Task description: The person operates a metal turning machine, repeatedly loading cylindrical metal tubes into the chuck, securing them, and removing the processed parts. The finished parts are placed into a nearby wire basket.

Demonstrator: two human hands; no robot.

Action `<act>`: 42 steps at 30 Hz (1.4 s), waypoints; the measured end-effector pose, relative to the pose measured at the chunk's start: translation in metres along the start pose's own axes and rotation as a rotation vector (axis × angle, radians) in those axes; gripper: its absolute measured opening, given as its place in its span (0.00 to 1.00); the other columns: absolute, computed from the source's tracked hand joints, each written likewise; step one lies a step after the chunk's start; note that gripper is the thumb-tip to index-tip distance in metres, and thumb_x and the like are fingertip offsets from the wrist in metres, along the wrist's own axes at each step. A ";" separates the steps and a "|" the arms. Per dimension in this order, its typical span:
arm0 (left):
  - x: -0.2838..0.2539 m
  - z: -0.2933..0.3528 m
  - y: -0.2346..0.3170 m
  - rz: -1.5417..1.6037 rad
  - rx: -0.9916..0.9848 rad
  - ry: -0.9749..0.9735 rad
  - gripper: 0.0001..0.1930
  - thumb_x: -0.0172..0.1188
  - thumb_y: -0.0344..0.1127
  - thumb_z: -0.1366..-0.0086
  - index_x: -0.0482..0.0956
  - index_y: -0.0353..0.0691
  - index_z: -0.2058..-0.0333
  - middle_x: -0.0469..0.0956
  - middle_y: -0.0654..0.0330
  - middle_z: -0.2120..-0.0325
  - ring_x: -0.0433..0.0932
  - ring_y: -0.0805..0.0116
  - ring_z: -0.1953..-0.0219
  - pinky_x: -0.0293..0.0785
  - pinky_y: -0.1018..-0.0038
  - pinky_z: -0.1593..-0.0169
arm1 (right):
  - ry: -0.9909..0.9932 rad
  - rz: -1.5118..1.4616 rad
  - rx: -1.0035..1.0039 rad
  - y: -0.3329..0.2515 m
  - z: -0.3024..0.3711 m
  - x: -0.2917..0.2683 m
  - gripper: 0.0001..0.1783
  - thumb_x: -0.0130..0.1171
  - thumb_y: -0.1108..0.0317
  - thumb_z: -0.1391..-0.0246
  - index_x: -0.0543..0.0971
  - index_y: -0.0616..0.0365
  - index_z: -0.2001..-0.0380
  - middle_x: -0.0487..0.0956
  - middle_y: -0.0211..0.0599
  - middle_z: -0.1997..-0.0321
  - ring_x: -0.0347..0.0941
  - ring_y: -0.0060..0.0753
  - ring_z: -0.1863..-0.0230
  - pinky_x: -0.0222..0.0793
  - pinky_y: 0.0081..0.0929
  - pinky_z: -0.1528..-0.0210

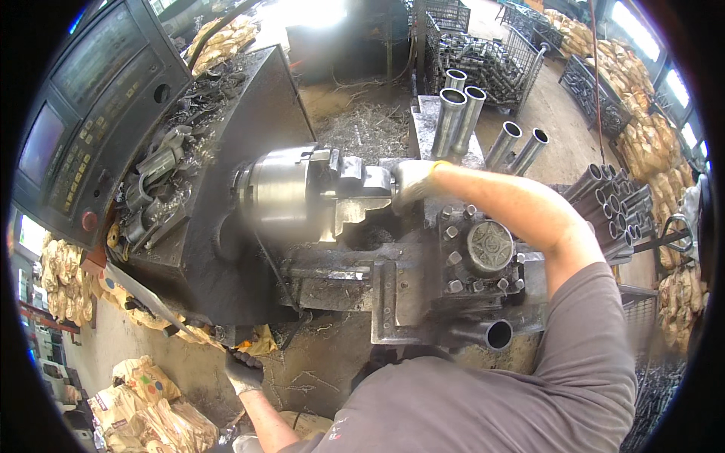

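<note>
My right hand, in a pale work glove, is closed around the right end of a metal workpiece at the jaws of a lathe chuck. Its fingertips and the workpiece's full shape are hidden. Below the arm sits a square tool post with several bolts and a round cap. My left hand, in a glove with dark fingers, is low at the machine's front, by the lower end of a thin rod. Its fingers look curled; whatever they grip cannot be made out.
A control panel with a red button rises at left. Steel tubes stand upright behind the tool post, with more stacked tubes at right. One short tube lies near me. Metal chips and paper sacks lie around.
</note>
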State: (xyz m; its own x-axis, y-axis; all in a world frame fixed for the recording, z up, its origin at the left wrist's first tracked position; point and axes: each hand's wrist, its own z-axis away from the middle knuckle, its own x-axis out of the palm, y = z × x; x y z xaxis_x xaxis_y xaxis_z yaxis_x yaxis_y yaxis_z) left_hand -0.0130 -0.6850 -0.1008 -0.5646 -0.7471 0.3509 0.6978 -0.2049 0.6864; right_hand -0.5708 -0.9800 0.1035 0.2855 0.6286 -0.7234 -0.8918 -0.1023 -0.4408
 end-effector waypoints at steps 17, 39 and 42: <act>0.236 0.133 0.184 -1.161 1.904 0.128 0.19 0.58 0.34 0.23 0.80 0.37 0.38 0.86 0.44 0.51 0.88 0.47 0.55 0.84 0.60 0.48 | 1.280 -0.897 0.115 0.096 0.296 0.172 0.19 0.64 0.70 0.32 0.82 0.68 0.42 0.87 0.39 0.53 0.82 0.24 0.55 0.79 0.23 0.50; -0.081 0.147 -0.199 -1.418 0.234 -0.223 0.17 0.63 0.43 0.30 0.88 0.40 0.50 0.89 0.45 0.56 0.89 0.49 0.51 0.83 0.61 0.45 | 0.767 -0.459 -0.140 0.069 0.292 0.279 0.48 0.80 0.65 0.54 0.72 0.60 0.29 0.84 0.55 0.39 0.84 0.45 0.38 0.79 0.41 0.39; -0.194 0.155 -0.243 -1.501 0.200 -0.026 0.21 0.62 0.48 0.32 0.88 0.40 0.49 0.89 0.44 0.54 0.88 0.48 0.47 0.81 0.61 0.42 | 0.677 -0.418 0.004 0.076 0.256 0.300 0.24 0.80 0.64 0.53 0.86 0.62 0.54 0.90 0.48 0.60 0.89 0.40 0.58 0.83 0.36 0.53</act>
State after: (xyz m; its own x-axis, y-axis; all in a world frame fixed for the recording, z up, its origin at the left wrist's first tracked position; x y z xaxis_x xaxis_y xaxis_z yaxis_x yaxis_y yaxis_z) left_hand -0.1408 -0.3922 -0.2371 -0.6859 0.0819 -0.7230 -0.5837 -0.6553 0.4795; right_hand -0.6422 -0.6017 -0.0113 0.7468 0.0086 -0.6650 -0.6647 0.0418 -0.7459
